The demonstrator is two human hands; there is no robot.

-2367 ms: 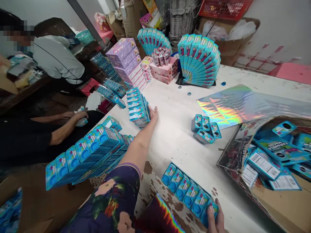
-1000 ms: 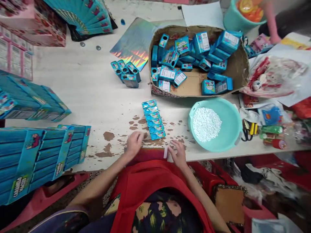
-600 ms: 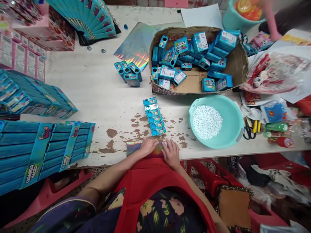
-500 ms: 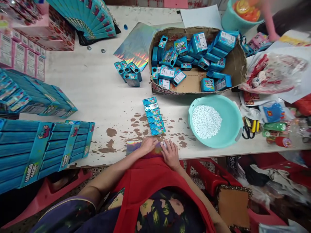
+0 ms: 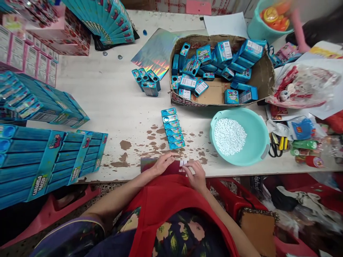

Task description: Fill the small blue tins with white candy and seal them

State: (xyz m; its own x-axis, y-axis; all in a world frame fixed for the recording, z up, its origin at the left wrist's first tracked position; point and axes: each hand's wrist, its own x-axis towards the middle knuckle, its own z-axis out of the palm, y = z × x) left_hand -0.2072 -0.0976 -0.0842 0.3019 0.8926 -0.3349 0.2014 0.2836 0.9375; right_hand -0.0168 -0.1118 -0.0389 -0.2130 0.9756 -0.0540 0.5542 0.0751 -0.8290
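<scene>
A shiny, dark reddish sheet [image 5: 150, 164] with white strips at its right end lies along the table's front edge. Over its upper edge is my left hand [image 5: 163, 163], fingers drawn together and pointing right; whatever its fingertips hold is too small to make out. My right hand [image 5: 197, 175] is at the right end, thumb and forefinger pinched on the sheet by the white strips. Just beyond the hands, several small blue boxes [image 5: 173, 128] with round holes on top stand in a row. To the right is a turquoise basin [image 5: 254, 142] with white pellet-like candies [image 5: 229, 137].
A cardboard tray [image 5: 211, 96] of blue boxes stands at the back. More small boxes [image 5: 150, 88] and a holographic sheet [image 5: 154, 48] are left of it. Stacked blue cartons [image 5: 40, 160] fill the left side. Scissors [image 5: 274, 148] lie right of the basin.
My hands have moved apart: the left fingertips have lifted off the sheet's middle, and the right hand has shifted right with its fingers more curled. The white strips show more.
</scene>
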